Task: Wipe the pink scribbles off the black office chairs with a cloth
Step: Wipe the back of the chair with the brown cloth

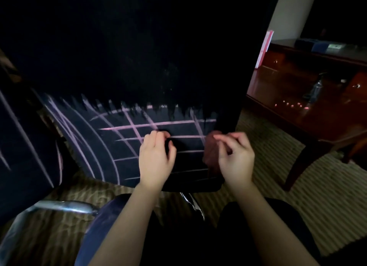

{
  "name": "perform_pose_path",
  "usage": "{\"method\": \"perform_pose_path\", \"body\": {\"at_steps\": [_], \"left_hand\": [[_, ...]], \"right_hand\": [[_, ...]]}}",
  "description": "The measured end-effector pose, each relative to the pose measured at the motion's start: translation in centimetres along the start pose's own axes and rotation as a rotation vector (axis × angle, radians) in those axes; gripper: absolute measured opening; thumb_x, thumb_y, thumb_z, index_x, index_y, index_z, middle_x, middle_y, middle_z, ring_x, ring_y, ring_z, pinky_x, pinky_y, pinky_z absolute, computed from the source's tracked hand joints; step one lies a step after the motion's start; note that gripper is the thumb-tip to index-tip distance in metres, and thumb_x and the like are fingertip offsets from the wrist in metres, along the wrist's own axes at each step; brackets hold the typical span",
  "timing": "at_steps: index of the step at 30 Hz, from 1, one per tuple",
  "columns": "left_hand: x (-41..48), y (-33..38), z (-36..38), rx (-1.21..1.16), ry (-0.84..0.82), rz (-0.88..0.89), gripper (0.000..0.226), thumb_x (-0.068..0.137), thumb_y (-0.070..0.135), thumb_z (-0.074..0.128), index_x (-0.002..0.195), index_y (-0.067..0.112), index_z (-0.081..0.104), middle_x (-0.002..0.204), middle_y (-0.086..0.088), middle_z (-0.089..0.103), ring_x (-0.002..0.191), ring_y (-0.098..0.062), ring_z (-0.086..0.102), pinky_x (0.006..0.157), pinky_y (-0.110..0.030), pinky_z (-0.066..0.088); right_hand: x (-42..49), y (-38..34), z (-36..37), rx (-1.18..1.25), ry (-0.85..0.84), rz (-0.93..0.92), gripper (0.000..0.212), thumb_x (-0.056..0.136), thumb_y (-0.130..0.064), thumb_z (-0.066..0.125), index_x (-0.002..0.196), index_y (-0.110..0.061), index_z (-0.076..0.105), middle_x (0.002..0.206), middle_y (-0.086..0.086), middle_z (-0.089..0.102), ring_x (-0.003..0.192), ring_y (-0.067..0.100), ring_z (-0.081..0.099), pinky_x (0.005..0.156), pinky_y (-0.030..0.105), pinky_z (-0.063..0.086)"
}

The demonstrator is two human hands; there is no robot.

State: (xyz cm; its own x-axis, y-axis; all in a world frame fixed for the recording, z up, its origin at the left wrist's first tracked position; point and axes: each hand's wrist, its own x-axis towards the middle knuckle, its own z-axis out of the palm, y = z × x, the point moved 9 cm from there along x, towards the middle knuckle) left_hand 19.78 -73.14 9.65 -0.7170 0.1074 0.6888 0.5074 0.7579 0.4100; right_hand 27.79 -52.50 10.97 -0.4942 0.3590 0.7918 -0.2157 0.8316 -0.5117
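1. We identify the black office chair (139, 47) as the largest item. Its backrest fills the centre and top of the view and faces us.
2. We note striped carpet (317, 196) under everything, visible mainly at the right and lower left.
3. We see a second chair (23, 156) at the left edge, just beside the first. It is also dark and carries long pink lines.
4. We see a wooden table (288, 98) to the right of the main chair, standing apart from it.
5. We locate the pink scribbles (151, 124) on the lower part of the main backrest. They form a grid with curved strokes sweeping to the left. The upper edge of the marked area is ragged, with dark streaks running down into it.
6. We see a chrome chair leg (65, 206) low at the left.
7. The left hand (155, 160) rests on the grid with its fingers curled against the backrest. We cannot tell whether it grips anything.
8. The right hand (237, 158) is at the backrest's right edge. Its fingers are curled narrowly and hold the cloth.
9. The cloth (210, 150) is dark reddish, hangs at the right fingertips and touches the backrest.
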Motion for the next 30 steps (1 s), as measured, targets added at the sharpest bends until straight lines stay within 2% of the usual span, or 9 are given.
{"method": "perform_pose_path", "body": {"at_steps": [6,8,11,13,15,17,19,26,30], "left_hand": [[-0.3,0.8,-0.4,-0.058,0.075,0.06,0.021,0.087,0.019,0.048,0.099,0.006,0.059,0.091,-0.006,0.056,0.085,-0.015,0.044,0.078,-0.024,0.034],[-0.1,0.7,-0.2,-0.083,0.07,0.043,0.021,0.087,0.02,0.048,0.099,0.007,0.059,0.092,-0.005,0.056,0.086,-0.016,0.044,0.079,-0.025,0.036],[0.0,0.2,-0.1,-0.106,0.084,-0.004,0.023,0.087,0.02,0.048,0.102,0.006,0.059,0.094,-0.005,0.057,0.088,-0.015,0.045,0.081,-0.026,0.037],[0.0,0.2,-0.3,-0.119,0.094,-0.013,0.024,0.087,0.02,0.048,0.104,0.006,0.059,0.096,-0.006,0.057,0.09,-0.015,0.045,0.082,-0.026,0.038],[-0.1,0.2,-0.6,-0.127,0.116,-0.017,0.027,0.087,0.02,0.048,0.107,0.005,0.059,0.1,-0.007,0.058,0.094,-0.016,0.046,0.084,-0.025,0.037],[-0.1,0.1,-1.1,-0.125,0.138,-0.014,0.029,0.088,0.019,0.048,0.11,0.004,0.059,0.103,-0.008,0.058,0.097,-0.018,0.047,0.086,-0.024,0.036],[-0.1,-0.1,-1.3,-0.111,0.139,-0.008,0.029,0.088,0.019,0.048,0.111,0.004,0.059,0.105,-0.008,0.058,0.098,-0.019,0.048,0.088,-0.026,0.037],[0.2,-1.3,-1.3,-0.046,0.125,-0.024,0.023,0.085,0.017,0.048,0.102,0.005,0.058,0.097,-0.007,0.058,0.09,-0.019,0.044,0.083,-0.026,0.035],[0.1,-1.9,-1.3,-0.029,0.107,-0.046,0.025,0.085,0.02,0.047,0.101,0.005,0.059,0.096,-0.008,0.058,0.089,-0.019,0.044,0.083,-0.027,0.035]], "right_hand": [[6.7,-3.2,-4.8,0.061,0.331,-0.02,0.019,0.084,-0.003,0.065,0.097,-0.011,0.075,0.091,0.012,0.059,0.088,0.012,0.057,0.084,0.016,0.044],[5.2,-2.6,-3.2,0.057,0.295,-0.013,0.02,0.084,-0.001,0.065,0.098,-0.011,0.074,0.09,0.013,0.058,0.087,0.015,0.057,0.083,0.017,0.045],[1.0,-1.6,0.9,0.024,0.08,-0.014,0.022,0.082,0.001,0.067,0.098,-0.012,0.075,0.093,0.009,0.057,0.085,0.018,0.058,0.077,0.03,0.051],[0.7,-2.0,1.4,-0.008,0.028,-0.029,0.022,0.082,0.0,0.067,0.097,-0.013,0.076,0.094,0.008,0.059,0.085,0.018,0.059,0.078,0.026,0.051],[2.7,-3.2,-0.8,0.02,0.149,-0.035,0.021,0.082,-0.001,0.067,0.097,-0.012,0.076,0.094,0.011,0.06,0.087,0.017,0.059,0.083,0.015,0.044],[5.3,-4.3,-3.8,0.059,0.323,-0.04,0.019,0.083,-0.002,0.067,0.097,-0.012,0.075,0.092,0.014,0.06,0.089,0.014,0.057,0.085,0.015,0.043],[6.6,-4.7,-4.5,0.061,0.376,-0.043,0.017,0.083,-0.004,0.067,0.096,-0.012,0.075,0.091,0.013,0.06,0.088,0.012,0.057,0.084,0.015,0.043],[-0.6,-2.6,3.7,-0.058,-0.058,0.021,0.022,0.078,-0.001,0.069,0.09,-0.018,0.076,0.093,0.004,0.061,0.08,0.019,0.062,0.073,0.032,0.05],[3.6,-4.4,-1.7,0.025,0.204,0.0,0.019,0.081,-0.002,0.064,0.092,-0.014,0.075,0.096,0.011,0.061,0.088,0.018,0.059,0.081,0.02,0.045]]}}
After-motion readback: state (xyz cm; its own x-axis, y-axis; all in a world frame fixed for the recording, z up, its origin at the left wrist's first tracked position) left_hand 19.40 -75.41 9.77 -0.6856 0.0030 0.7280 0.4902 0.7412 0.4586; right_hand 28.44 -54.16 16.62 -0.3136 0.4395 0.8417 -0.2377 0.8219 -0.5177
